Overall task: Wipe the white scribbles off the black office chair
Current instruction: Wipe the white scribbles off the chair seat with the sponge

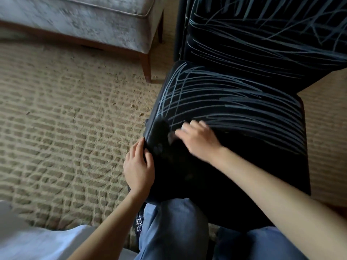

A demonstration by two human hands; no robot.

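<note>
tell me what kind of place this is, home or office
Most likely a room in a home, perhaps a living room, not an office. A textured beige carpet covers the floor, a grey upholstered seat stands on wooden legs, and the scribbled black chair is the only office-style piece.

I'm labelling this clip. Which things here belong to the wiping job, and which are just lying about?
Job: chair; scribbles; right hand, blurred, at the scribbles; left hand, resting on the chair's edge.
Lying about: bench; carpet.
</note>
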